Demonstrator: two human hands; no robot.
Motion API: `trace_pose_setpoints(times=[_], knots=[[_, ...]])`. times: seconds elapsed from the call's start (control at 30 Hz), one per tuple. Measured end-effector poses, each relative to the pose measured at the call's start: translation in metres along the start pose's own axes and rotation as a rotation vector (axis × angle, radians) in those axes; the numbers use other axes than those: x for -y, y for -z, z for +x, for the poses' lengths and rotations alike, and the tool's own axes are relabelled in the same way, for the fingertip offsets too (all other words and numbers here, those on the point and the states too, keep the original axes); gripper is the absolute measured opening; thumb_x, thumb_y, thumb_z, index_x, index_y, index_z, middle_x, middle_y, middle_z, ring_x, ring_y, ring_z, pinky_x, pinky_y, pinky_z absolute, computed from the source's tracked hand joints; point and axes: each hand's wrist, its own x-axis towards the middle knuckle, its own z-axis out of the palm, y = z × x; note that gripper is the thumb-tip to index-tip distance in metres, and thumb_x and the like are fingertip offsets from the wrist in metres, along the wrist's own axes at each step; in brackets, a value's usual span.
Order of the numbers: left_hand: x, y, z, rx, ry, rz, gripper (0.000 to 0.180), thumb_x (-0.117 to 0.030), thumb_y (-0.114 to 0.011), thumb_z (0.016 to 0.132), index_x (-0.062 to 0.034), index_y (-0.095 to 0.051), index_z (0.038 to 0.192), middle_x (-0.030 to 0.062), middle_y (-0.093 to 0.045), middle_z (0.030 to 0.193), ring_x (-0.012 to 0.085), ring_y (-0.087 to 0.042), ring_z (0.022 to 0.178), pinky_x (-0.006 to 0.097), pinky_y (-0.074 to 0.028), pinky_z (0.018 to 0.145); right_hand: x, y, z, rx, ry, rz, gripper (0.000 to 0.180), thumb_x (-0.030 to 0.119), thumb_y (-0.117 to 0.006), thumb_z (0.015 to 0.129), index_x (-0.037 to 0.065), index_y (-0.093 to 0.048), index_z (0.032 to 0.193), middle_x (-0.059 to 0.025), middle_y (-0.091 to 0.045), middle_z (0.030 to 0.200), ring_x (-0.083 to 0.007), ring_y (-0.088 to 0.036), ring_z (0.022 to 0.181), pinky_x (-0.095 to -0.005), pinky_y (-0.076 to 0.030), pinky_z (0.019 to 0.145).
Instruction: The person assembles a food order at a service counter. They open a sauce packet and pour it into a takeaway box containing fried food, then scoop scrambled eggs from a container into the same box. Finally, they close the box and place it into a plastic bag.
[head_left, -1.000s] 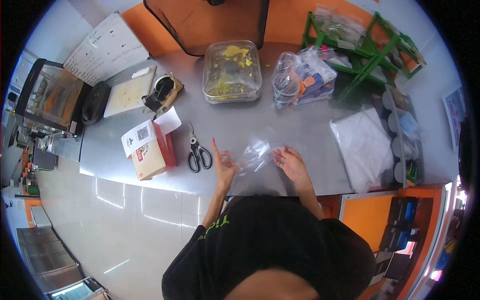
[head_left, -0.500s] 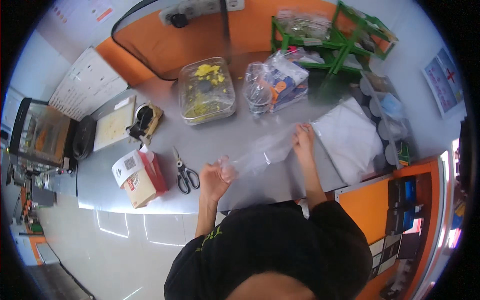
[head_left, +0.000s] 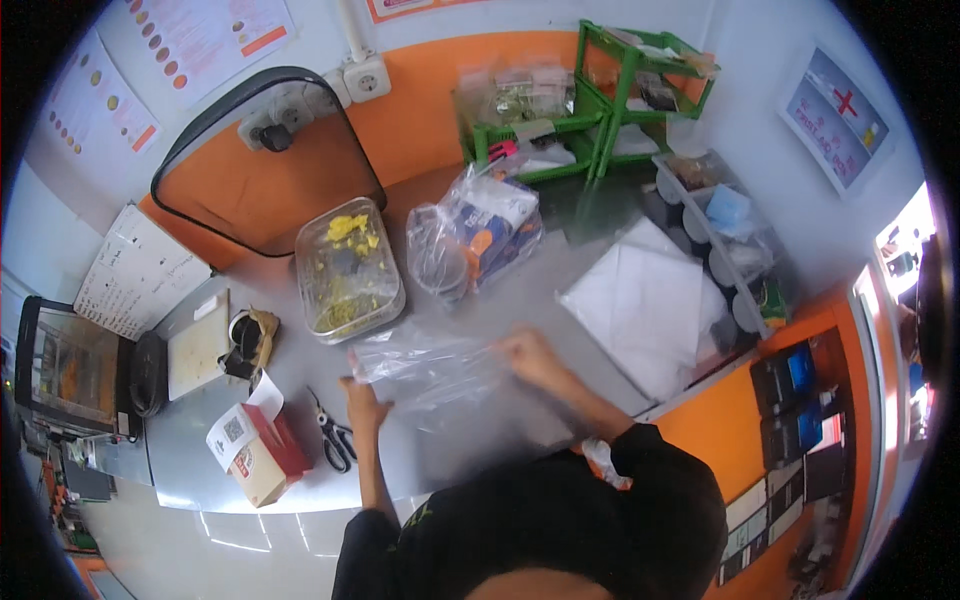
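A clear plastic bag (head_left: 432,375) is spread out in the air between my two hands, above the metal table. My left hand (head_left: 364,400) grips its left side, fingers closed on the film. At the other side my right hand (head_left: 530,355), slightly blurred, pinches the bag's edge. Just beyond the bag stands a clear lidded container (head_left: 352,270) with yellow and green bits in it. Scissors with dark handles (head_left: 334,440) lie left of my left hand, beside a red and cream paper box (head_left: 262,455) with a printed slip on it.
A package in clear wrap (head_left: 490,225) stands behind my hands. White sheets (head_left: 640,305) lie to the right, beside a clear bin of cups (head_left: 715,240). Green racks (head_left: 600,110) stand at the back. Far left are a cutting board (head_left: 197,350) and a tape roll (head_left: 245,335).
The bag has gone from a stretched, narrow strip to a wider spread sheet. Both hands have moved left across the table, and the head view has shifted.
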Motion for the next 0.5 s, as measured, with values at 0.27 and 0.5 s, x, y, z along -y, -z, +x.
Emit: trace_pose_setpoints(times=[0.27, 0.5], knots=[[-0.098, 0.087, -0.069, 0.339, 0.344, -0.307, 0.077, 0.007, -0.049, 0.052, -0.0124, -0.036, 0.125, 0.0191, -0.034, 0.121, 0.0377, -0.056, 0.076, 0.041, -0.048, 0.064, -0.181, 0.188, 0.217, -0.724, -0.091, -0.402, 0.032, 0.002, -0.047, 0.075, 0.007, -0.053, 0.107, -0.0186, -0.058, 0.095, -0.0328, -0.05, 0.096, -0.0387, -0.038, 0.083], [-0.114, 0.1, -0.072, 0.309, 0.538, -0.283, 0.076, 0.01, -0.047, 0.053, -0.0165, -0.038, 0.124, 0.0155, -0.038, 0.118, 0.0364, -0.054, 0.081, 0.04, -0.047, 0.066, -0.225, 0.207, 0.28, -0.682, -0.157, -0.67, 0.016, 0.012, -0.064, 0.066, 0.019, -0.064, 0.081, -0.0034, -0.06, 0.086, -0.0212, -0.051, 0.087, -0.0458, -0.033, 0.072]])
